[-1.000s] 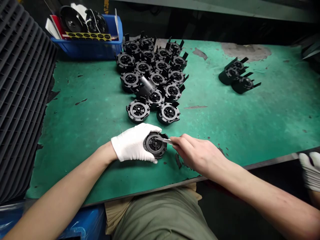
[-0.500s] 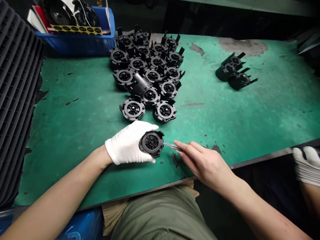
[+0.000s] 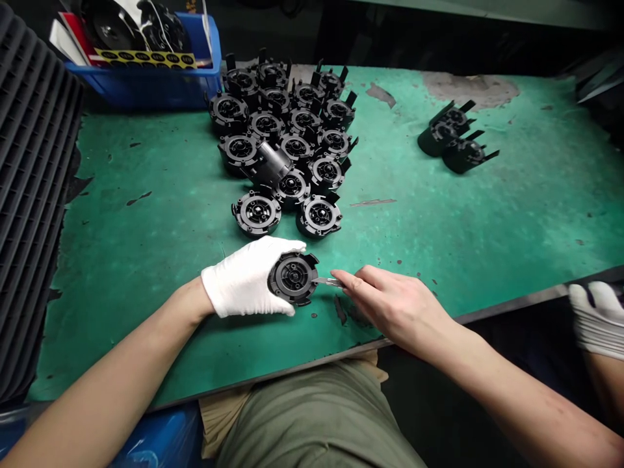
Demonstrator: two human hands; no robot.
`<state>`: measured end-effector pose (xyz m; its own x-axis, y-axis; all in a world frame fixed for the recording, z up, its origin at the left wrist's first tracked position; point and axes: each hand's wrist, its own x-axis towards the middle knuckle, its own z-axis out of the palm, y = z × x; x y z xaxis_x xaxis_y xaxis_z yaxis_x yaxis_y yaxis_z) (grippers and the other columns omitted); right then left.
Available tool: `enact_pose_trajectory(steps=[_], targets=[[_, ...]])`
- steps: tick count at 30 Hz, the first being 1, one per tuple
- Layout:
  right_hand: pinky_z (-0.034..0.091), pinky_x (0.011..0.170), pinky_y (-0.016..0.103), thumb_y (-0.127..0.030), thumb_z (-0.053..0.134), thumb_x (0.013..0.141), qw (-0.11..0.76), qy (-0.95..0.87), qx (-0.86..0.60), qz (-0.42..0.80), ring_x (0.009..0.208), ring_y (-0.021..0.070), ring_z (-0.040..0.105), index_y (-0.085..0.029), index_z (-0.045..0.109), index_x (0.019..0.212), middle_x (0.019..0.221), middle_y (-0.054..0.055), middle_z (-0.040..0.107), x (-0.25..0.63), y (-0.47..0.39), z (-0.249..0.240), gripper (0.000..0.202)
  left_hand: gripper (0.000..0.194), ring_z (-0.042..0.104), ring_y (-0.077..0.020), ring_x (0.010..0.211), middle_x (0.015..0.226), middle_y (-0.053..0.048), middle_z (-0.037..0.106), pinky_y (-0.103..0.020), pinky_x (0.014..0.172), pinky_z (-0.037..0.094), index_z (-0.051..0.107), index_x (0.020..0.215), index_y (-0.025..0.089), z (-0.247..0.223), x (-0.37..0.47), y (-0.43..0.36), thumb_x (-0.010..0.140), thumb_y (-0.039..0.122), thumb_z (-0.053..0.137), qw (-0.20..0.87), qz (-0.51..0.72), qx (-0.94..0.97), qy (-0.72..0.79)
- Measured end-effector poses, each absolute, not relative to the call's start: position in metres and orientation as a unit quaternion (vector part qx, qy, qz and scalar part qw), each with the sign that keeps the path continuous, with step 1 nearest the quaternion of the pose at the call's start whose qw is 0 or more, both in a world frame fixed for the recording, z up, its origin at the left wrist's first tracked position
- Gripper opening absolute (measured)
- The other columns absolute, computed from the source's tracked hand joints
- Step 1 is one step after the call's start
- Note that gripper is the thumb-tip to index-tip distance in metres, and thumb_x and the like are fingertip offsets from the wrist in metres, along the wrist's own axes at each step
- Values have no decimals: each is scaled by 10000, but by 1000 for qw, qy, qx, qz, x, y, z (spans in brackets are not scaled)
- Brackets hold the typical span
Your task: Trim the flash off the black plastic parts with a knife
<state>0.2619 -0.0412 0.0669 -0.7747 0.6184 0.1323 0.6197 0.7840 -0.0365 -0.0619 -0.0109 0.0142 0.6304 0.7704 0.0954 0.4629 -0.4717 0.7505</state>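
I have the gloved left hand (image 3: 246, 276) back upward, thumb and fingers curved in a C toward the right hand (image 3: 400, 309), its bare forearm (image 3: 121, 367) slanting back behind it. The bare right sits near the left's fingertips, fingers pinched together, its forearm (image 3: 526, 390) angling back and outward.

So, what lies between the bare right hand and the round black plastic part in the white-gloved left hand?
In the head view: a slim silver metal blade, held by the right hand, with its tip at the edge of the part.
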Motion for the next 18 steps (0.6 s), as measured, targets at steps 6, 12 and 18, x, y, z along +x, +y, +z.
enact_pose_trajectory(steps=[6, 12, 18], targets=[[356, 582, 271, -230, 535, 1141, 85, -935, -346, -3, 631, 122, 476, -156, 648, 1359, 817, -15, 588, 252, -48, 69, 257, 1032, 661, -390, 1364, 1465, -188, 666, -543, 1225, 511, 533, 1522, 186, 13, -62, -10, 677, 547, 1003, 349, 223, 836, 361], [337, 598, 291, -136, 554, 1098, 90, -946, -311, 13, 674, 141, 465, -176, 616, 1419, 854, -6, 599, 245, -41, 62, 329, 987, 683, -386, 1329, 1428, -178, 686, -538, 1203, 532, 560, 1495, 183, 12, -61, -10, 677, 517, 1001, 340, 232, 838, 358], [320, 600, 301, -159, 571, 1103, 85, -949, -304, 19, 678, 147, 447, -175, 594, 1452, 863, -6, 586, 246, -38, 58, 350, 980, 693, -376, 1305, 1394, -176, 698, -526, 1179, 554, 560, 1481, 177, 12, -61, -11, 678, 522, 1005, 329, 241, 844, 349]])
